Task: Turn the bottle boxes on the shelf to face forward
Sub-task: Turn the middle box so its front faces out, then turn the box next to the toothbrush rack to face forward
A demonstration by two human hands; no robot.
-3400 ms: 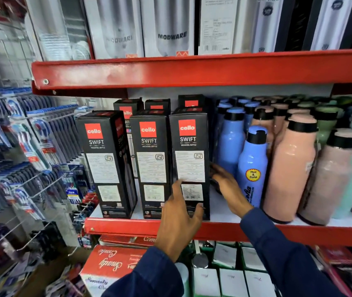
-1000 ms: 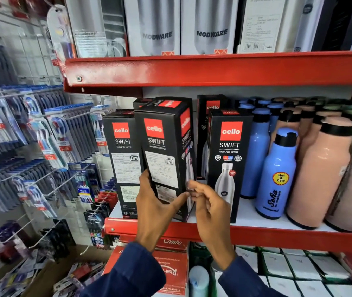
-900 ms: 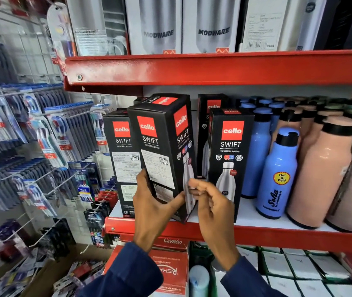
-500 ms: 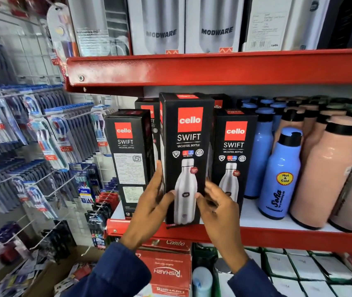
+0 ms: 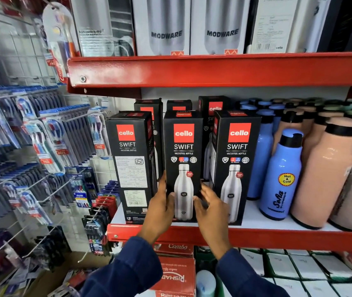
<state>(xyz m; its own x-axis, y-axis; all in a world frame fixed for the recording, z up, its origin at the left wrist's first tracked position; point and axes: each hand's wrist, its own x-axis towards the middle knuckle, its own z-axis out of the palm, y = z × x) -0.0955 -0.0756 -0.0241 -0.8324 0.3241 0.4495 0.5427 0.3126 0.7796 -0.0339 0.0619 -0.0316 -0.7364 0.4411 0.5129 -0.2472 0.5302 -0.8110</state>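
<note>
The middle Cello Swift box (image 5: 183, 159) is held low down between both hands, standing upright on the red shelf (image 5: 278, 236) in the front row. The left hand (image 5: 160, 206) is wrapped partly closed around its lower left edge, thumb on the front panel and the fingers hidden behind the side; the right hand (image 5: 210, 207) is pressed against its lower right edge, with the fingers curled into the narrow gap beside the neighbouring box. A low two-sided grip of this kind seems chosen so that the tall, narrow carton can be squared up and slid back without being tipped.

The printed bottle picture on this box is turned outward, so it appears to be facing forward already and only its seating in line remains to be finished. The right Cello Swift box (image 5: 238, 163) is likewise shown with its picture side to the front and stands just beside the held one. The left Cello Swift box (image 5: 131, 168) is presented with its text and label panel forward, so it is judged to be the one yet to be turned. More boxes of the same kind are stood in a back row (image 5: 213, 108), only partly seen.

Blue bottles (image 5: 282, 176) and peach bottles (image 5: 325, 172) are ranged unboxed to the right on the same shelf, clear of the hands. Little room is left between the boxes, so the left one will probably have to be drawn out before it can be rotated.
</note>
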